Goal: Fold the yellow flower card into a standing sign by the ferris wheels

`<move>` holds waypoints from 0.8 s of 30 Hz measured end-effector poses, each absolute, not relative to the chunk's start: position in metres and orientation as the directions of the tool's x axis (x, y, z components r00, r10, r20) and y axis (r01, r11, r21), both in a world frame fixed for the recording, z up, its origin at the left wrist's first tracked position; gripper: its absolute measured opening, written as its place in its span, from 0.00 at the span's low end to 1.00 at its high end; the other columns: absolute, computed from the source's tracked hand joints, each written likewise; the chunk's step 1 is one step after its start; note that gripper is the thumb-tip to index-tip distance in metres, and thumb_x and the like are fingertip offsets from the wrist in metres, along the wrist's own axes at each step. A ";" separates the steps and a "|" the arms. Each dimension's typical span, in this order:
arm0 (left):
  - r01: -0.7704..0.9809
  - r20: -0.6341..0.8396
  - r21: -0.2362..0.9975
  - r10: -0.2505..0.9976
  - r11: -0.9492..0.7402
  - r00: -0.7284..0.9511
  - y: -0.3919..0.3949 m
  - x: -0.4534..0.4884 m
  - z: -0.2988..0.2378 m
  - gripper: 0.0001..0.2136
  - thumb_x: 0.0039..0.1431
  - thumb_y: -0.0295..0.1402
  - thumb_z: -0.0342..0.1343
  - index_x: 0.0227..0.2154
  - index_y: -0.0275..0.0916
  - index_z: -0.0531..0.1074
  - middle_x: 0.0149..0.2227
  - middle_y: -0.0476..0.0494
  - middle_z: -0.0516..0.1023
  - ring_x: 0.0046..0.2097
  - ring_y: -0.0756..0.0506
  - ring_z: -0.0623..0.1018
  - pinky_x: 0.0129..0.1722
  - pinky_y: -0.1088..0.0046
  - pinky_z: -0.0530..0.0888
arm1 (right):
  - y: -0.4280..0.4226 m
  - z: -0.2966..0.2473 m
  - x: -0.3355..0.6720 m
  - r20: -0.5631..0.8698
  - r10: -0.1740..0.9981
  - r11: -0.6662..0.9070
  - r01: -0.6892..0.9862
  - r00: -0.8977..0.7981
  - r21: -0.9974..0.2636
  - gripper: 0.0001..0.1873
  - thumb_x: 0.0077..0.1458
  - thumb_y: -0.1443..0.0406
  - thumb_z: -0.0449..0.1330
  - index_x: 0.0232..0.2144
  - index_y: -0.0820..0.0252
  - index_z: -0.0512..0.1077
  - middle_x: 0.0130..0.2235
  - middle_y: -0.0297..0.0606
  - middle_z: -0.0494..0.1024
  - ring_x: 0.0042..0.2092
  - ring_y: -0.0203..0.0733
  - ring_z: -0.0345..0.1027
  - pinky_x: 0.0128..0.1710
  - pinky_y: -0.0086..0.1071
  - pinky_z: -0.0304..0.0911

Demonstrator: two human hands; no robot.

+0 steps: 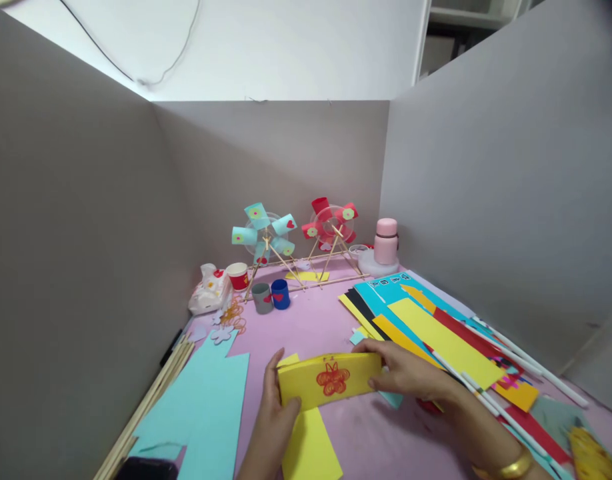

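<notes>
Between my two hands is a folded yellow paper strip (301,385) with a red butterfly drawing (333,379) on its front face. My left hand (278,410) grips its left end, thumb in front and fingers behind. At the other end my right hand (401,368) pinches the paper in the same way. Just below lies a flat yellow paper strip (312,448) on the pink tabletop (381,443). Light blue paper (211,400) with cut-out edges spreads to the left of my left hand.
Two paper pinwheel models on stick frames, one light blue (266,240) and one red (333,227), stand at the back. Before them are a grey cup (262,298) and a blue cup (281,294). Coloured sheets (446,337) pile at right; wooden sticks (151,407) lie left.
</notes>
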State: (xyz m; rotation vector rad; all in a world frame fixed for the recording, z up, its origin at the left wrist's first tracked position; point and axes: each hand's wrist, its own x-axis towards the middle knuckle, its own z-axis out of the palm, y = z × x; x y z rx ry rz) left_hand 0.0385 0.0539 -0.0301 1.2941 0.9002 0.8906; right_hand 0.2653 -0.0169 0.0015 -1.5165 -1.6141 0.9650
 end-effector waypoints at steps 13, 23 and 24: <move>-0.097 0.096 0.991 0.995 -0.096 -0.009 0.069 0.027 -0.051 0.11 0.54 0.40 0.49 0.39 0.44 0.59 0.40 0.47 0.67 0.42 0.45 0.70 0.38 0.70 0.68 | 0.024 -0.009 0.257 0.187 0.975 0.098 0.525 0.119 -0.846 0.09 0.57 0.64 0.51 0.28 0.60 0.69 0.26 0.30 0.67 0.28 0.36 0.61 0.27 0.29 0.55; -0.115 0.161 0.977 0.975 -0.180 -0.154 0.080 0.038 -0.073 0.16 0.52 0.38 0.47 0.44 0.40 0.60 0.42 0.41 0.67 0.40 0.44 0.69 0.42 0.64 0.66 | 0.159 -0.023 0.236 0.150 0.972 0.058 0.438 0.180 -0.897 0.13 0.59 0.61 0.56 0.44 0.62 0.68 0.43 0.38 0.74 0.39 0.40 0.71 0.37 0.38 0.69; -0.115 0.157 0.978 0.975 -0.176 -0.157 0.080 0.038 -0.074 0.16 0.52 0.38 0.48 0.44 0.40 0.60 0.42 0.41 0.67 0.39 0.44 0.70 0.41 0.64 0.66 | 0.167 -0.024 0.234 0.141 0.973 0.048 0.434 0.183 -0.899 0.13 0.59 0.62 0.56 0.45 0.62 0.68 0.44 0.39 0.73 0.40 0.41 0.71 0.38 0.39 0.69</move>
